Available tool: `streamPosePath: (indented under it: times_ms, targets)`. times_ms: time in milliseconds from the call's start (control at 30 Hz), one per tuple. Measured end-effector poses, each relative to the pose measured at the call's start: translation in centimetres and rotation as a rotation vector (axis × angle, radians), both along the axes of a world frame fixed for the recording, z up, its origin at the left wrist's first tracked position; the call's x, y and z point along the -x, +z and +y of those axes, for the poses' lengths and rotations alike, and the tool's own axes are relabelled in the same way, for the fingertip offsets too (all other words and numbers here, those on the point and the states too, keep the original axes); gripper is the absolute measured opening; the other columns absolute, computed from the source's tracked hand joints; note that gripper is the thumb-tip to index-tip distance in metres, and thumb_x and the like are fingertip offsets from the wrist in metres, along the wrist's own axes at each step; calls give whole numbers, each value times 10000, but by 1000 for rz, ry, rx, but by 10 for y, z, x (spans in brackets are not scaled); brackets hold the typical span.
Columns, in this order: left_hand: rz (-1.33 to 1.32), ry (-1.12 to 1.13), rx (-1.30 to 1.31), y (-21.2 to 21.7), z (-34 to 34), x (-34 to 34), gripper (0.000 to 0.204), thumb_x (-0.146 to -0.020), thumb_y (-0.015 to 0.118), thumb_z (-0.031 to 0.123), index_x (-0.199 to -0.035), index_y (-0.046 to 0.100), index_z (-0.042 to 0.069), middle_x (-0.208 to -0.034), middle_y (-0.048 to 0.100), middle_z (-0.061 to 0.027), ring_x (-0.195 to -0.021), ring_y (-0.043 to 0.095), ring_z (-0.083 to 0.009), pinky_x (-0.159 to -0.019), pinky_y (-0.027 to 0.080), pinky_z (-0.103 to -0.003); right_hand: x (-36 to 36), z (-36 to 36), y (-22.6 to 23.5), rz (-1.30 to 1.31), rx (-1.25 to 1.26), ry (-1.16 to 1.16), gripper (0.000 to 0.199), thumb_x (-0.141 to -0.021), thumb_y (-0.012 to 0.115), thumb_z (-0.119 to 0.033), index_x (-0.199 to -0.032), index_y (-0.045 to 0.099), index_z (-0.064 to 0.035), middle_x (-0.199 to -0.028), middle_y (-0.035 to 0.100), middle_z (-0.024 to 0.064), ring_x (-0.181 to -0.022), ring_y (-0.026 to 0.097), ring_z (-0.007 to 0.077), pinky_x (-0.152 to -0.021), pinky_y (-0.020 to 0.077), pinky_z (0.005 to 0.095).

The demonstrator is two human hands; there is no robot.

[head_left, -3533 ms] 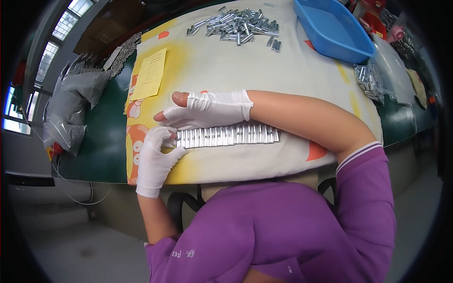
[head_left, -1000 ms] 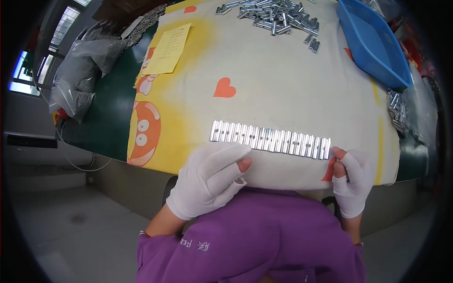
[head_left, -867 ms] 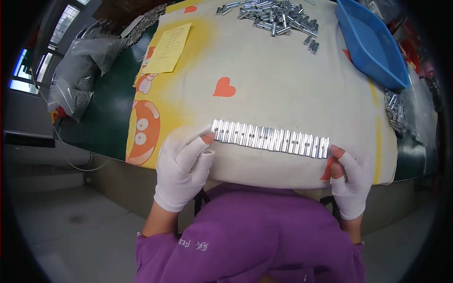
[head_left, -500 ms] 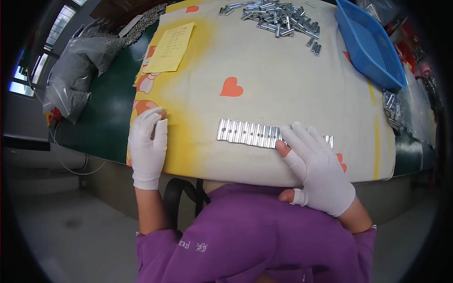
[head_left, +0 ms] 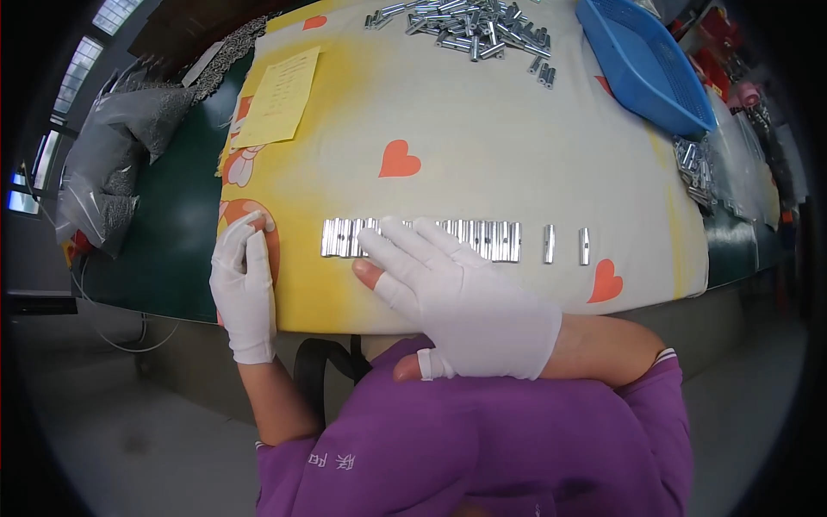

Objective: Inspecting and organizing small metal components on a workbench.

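Observation:
A row of short silver metal tubes (head_left: 502, 241), laid side by side with small holes facing up, lies on the near part of the cloth. My right hand (head_left: 457, 293), in a white glove with some bare fingertips, lies flat across the row with fingers outstretched, covering its middle. Two single tubes stand apart to the right, one metal tube (head_left: 549, 245) nearer the row and another tube (head_left: 584, 246) farther out. At the cloth's left edge rests my left hand (head_left: 245, 293), also gloved, its fingers loosely bent and nothing visible in them.
A heap of similar tubes (head_left: 482, 26) lies at the far side beside a blue plastic basket (head_left: 642, 69). Handwritten yellow paper (head_left: 280, 99) sits at the left. Bags of small metal parts (head_left: 121, 146) occupy the green table (head_left: 164, 207); more bagged tubes (head_left: 693, 168) are at the right.
My right hand has swept left, and the row of tubes now reaches farther left. Two tubes now show separately at the right. My left hand stays by the cloth's edge; the view has shifted slightly.

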State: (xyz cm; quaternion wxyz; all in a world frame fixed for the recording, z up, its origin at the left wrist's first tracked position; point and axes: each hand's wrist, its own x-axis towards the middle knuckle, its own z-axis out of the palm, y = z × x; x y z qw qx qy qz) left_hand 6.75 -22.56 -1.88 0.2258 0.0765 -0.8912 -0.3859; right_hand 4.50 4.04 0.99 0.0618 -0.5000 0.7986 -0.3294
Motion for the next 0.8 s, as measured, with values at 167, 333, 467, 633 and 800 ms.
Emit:
streamPosePath:
  times_ms: [167,333,467,633,800]
  targets:
    - [-7,34,0,-1,-5,-7,185,-954,521,45,-1069,645,-31,-1099,660,-97,-1058,604,-192,-962,444,-302,-7,60,28,204,-155,-274,954,-802,581,-681,-1452,368,-16,-1474,354,270,-1369,332,468,-1112,290,524]
    - [5,4,-11,-2,-2,-4,189,-956,516,44,-1076,640,-33,-1102,656,-100,-1049,604,-191,-962,443,-304,-12,123,2,210,-234,-520,1020,-778,546,-731,-1432,368,30,-1431,361,327,-1333,337,513,-1102,269,550]
    - [-4,-2,54,-1,-3,-5,188,-956,514,45,-1072,642,-30,-1091,656,-100,-1037,603,-196,-962,439,-300,-13,93,0,173,-328,-371,1081,-785,461,-806,-1489,282,-5,-1476,299,329,-1349,298,550,-1124,214,580]
    - [-40,-15,41,2,0,-1,188,-959,518,57,-1066,649,-24,-1090,658,-95,-1045,600,-195,-970,433,-300,0,49,3,77,12,-118,999,-828,504,-737,-1484,295,-12,-1462,323,328,-1343,318,541,-1127,217,572]
    - [-26,41,-44,-8,-9,-6,198,-968,524,75,-1084,655,-18,-1109,662,-95,-1087,594,-190,-989,426,-302,9,75,30,37,475,-182,412,-912,647,-285,-1234,604,-30,-1275,573,220,-1198,549,395,-1017,423,453]
